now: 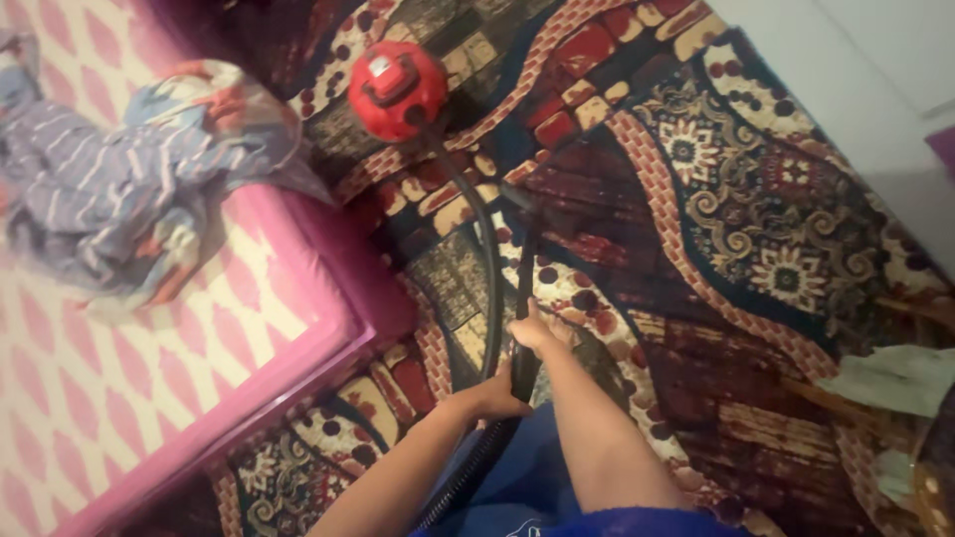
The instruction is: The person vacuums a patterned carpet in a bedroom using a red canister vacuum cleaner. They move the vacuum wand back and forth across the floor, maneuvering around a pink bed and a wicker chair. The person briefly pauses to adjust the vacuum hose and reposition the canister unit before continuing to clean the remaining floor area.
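Vacuum wand (524, 298), black and slim, gripped in both hands above a patterned carpet (756, 229).

Right hand (532, 328) is wrapped around the wand higher up; left hand (494, 395) clamps it lower, where the ribbed black hose (487, 259) joins. That hose runs up to a round red vacuum cleaner (396, 88) standing on the carpet, well apart from the hands. Dark red ornamented carpet covers the floor; a pink bed (199, 348) with a crumpled striped blanket (129, 179) lies to the left.

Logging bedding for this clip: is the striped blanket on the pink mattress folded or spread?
Neither: the striped blanket lies bunched in a rumpled heap at the pink mattress's corner.
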